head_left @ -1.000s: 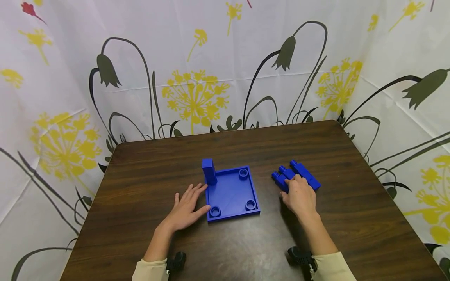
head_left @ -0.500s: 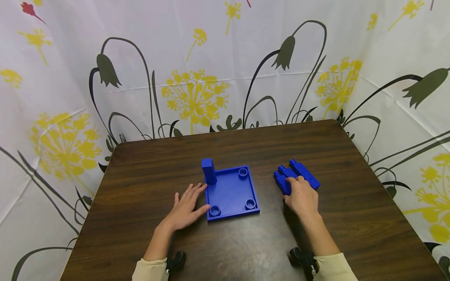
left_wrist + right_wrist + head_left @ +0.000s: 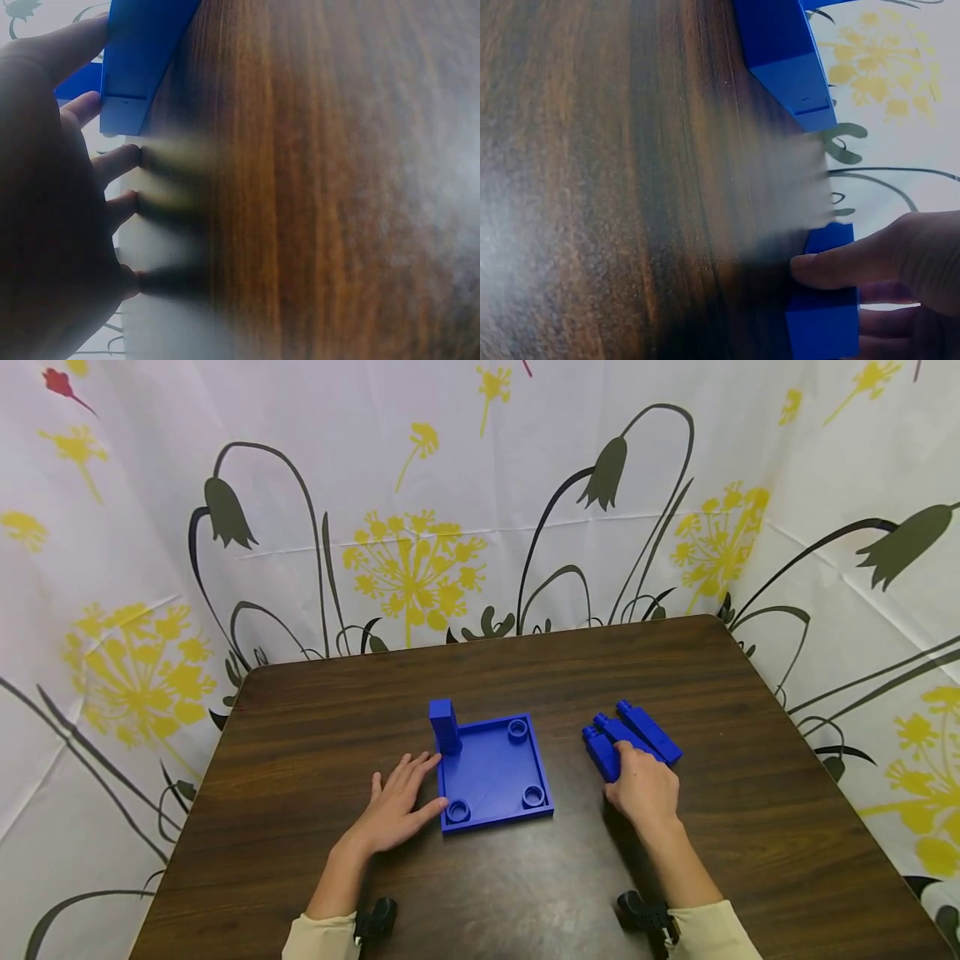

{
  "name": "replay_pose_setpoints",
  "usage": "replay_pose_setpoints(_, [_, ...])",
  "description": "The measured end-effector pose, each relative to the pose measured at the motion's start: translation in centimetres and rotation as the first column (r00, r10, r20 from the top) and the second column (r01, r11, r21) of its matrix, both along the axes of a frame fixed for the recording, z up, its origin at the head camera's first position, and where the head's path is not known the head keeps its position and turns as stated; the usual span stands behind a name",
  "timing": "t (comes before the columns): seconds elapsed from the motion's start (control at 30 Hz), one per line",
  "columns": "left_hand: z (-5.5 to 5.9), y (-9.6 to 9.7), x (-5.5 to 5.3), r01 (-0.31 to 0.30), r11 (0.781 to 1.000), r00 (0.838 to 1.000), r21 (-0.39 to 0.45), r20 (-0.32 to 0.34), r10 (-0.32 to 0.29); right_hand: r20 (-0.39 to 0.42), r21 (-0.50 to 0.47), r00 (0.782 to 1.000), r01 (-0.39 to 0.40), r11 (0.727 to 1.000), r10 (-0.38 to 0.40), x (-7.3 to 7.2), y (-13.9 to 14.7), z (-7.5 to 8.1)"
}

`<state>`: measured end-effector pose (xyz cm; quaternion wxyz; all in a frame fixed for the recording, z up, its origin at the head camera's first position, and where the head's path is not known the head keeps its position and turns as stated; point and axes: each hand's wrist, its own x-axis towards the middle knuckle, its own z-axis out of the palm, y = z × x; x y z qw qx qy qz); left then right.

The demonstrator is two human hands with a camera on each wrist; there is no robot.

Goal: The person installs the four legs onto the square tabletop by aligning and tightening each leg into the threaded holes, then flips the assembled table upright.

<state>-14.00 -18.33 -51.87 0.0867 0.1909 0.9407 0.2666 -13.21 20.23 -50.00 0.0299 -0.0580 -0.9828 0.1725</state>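
Note:
A square blue tray with a raised rim has round sockets in three corners. A blue square post stands upright in its far left corner. My left hand lies with fingers spread at the tray's left side, thumb and index finger at the rim. On the right, three blue posts with round peg ends lie side by side. My right hand pinches the leftmost post, thumb on its near side, as the right wrist view shows. The middle post is partly hidden by the fingers.
The third post lies at the right of the row. All rests on a dark wood-grain table. A flower-printed white curtain hangs behind the table.
The right hand shifted slightly to the right with the leftmost post, then stayed nearly still. More of the middle post shows now. The left hand and tray have stayed in place.

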Motion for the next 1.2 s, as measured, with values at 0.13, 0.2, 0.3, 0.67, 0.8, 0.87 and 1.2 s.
replay_pose_setpoints(0.13, [0.0, 0.0, 0.0, 0.0, 1.0, 1.0, 0.001, -0.002, 0.0, 0.011, -0.015, 0.999, 0.03, 0.999, -0.03, -0.1, 0.0, 0.0])
replay_pose_setpoints(0.2, [0.1, 0.0, 0.1, -0.001, 1.0, 1.0, 0.005, -0.002, 0.001, 0.013, -0.025, 0.999, 0.038, 0.999, -0.038, 0.0, 0.0, 0.0])
replay_pose_setpoints(0.3, [0.1, 0.1, 0.2, 0.002, 1.0, 1.0, 0.013, -0.003, -0.002, 0.012, -0.042, 0.998, 0.057, 0.997, -0.056, 0.1, 0.0, 0.2])
replay_pose_setpoints(0.67, [0.2, 0.0, 0.2, -0.001, 1.0, 1.0, 0.012, -0.002, 0.001, -0.064, -0.237, 0.991, 0.098, 0.966, -0.116, -0.2, 0.4, 2.9])
replay_pose_setpoints(0.8, [0.3, 0.0, 0.1, 0.001, 1.0, 1.0, 0.018, 0.005, -0.001, -0.12, -0.423, 0.987, 0.043, 0.905, -0.103, -0.7, 0.6, 3.4])
replay_pose_setpoints(0.87, [0.3, 0.0, 0.1, 0.0, 1.0, 1.0, 0.02, 0.007, 0.0, -0.172, -0.557, 0.981, -0.023, 0.83, -0.088, -1.0, 0.7, 3.5])
replay_pose_setpoints(1.2, [0.2, 0.0, 0.1, 0.004, 1.0, 1.0, 0.018, -0.003, -0.004, -0.269, -0.958, 0.956, -0.253, 0.134, -0.115, -2.4, 0.7, 4.3])
